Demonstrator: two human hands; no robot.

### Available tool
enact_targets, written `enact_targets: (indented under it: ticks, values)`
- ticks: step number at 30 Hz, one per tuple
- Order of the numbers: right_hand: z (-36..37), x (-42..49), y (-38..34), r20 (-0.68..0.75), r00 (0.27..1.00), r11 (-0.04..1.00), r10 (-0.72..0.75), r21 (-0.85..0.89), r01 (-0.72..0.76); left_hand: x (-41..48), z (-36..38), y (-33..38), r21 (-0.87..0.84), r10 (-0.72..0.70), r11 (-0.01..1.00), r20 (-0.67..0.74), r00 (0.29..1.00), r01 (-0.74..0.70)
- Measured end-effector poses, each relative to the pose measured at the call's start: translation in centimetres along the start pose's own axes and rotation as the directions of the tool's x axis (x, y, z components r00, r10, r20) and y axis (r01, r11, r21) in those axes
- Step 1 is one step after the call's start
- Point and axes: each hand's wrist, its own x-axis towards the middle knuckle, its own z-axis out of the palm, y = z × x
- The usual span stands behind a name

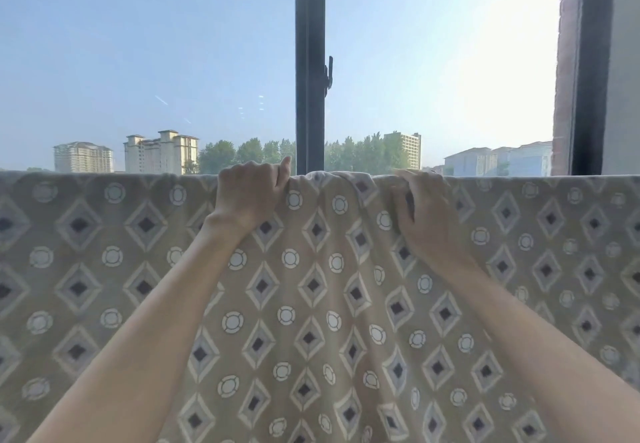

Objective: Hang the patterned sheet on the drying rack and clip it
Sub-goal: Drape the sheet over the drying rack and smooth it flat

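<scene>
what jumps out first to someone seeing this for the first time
The tan patterned sheet fills the lower half. The left hand and right hand grip its bunched top edge at centre. Behind, a dark window frame splits blue sky above tower blocks.

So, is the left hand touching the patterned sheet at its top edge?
Touching. The head view shows the left hand with its fingers curled over the top edge of the patterned sheet, gripping the cloth there.

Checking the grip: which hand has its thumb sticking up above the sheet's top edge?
The left hand; the right hand shows no raised thumb on the patterned sheet.
</scene>
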Motion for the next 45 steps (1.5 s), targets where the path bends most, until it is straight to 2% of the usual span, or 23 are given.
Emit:
enact_targets:
  ticks: [4,7,13,15,19,20,22,24,28,30,33,37,39,42,45]
  values:
    - [0.4,-1.1,2.0,0.01,0.999,0.983,0.031,-0.182,-0.028,0.0,-0.1,0.3,0.018,-0.015,1.0,-0.016,1.0,0.016]
    - [-0.3,-1.0,2.0,0.068,0.998,0.954,-0.016,-0.299,0.036,-0.1,-0.3,0.4,0.016,-0.019,1.0,-0.011,1.0,0.019]
    - [-3.0,-0.1,0.8,0.075,0.991,0.956,-0.112,-0.263,0.128,-0.6,-0.9,0.1,-0.017,-0.031,0.999,0.014,0.999,0.032]
    - [-3.6,0.6,0.3,0.066,0.994,0.954,-0.09,-0.282,0.105,-0.8,-1.3,0.2,-0.027,-0.025,0.999,0.016,1.0,0.025]
    - [-4.6,2.6,0.9,-0.01,0.997,0.86,-0.07,-0.508,0.056,-1.1,-2.1,0.1,-0.039,-0.022,0.999,0.019,1.0,0.023]
    - [-5.0,3.2,1.1,0.008,0.999,0.85,-0.046,-0.525,0.043,-1.1,-2.2,0.0,-0.038,-0.022,0.999,0.024,0.999,0.023]
    - [-5.7,4.4,0.6,0.055,0.998,0.871,0.0,-0.491,0.027,-1.1,-2.4,0.0,-0.037,-0.015,0.999,0.035,0.999,0.017]
    - [-5.4,6.0,0.2,0.075,0.992,0.894,0.101,-0.445,-0.057,-1.1,-2.3,0.4,-0.036,-0.001,0.999,0.032,0.999,0.003]
    - [-3.1,8.0,0.2,0.163,0.926,0.855,0.342,-0.463,-0.234,-1.0,-1.9,0.6,-0.023,0.005,1.0,0.013,1.0,-0.005]
    - [-2.7,8.1,0.5,0.261,0.882,0.89,0.391,-0.35,-0.291,-1.0,-1.9,0.1,-0.019,-0.015,1.0,0.017,1.0,0.015]
    - [-3.1,7.6,0.6,0.315,0.876,0.931,0.365,-0.154,-0.332,-1.3,-2.1,-0.3,-0.021,-0.065,0.998,0.015,0.998,0.065]
    - [-3.0,6.0,0.3,0.179,0.949,0.965,0.26,-0.076,-0.25,-1.4,-2.0,0.8,-0.065,-0.116,0.991,0.023,0.993,0.118]
    - [-2.9,5.7,0.3,0.139,0.961,0.97,0.241,-0.041,-0.238,-1.5,-1.7,2.6,-0.156,-0.045,0.987,0.01,0.999,0.046]
    - [-3.2,5.8,0.8,0.095,0.97,0.973,0.225,0.029,-0.229,-1.3,-1.1,7.3,-0.261,0.144,0.957,0.036,0.989,-0.13]
    - [-4.0,5.8,1.6,0.114,0.967,0.962,0.229,0.128,-0.243,-0.4,-0.5,12.4,-0.238,0.211,0.953,0.073,0.975,-0.188]
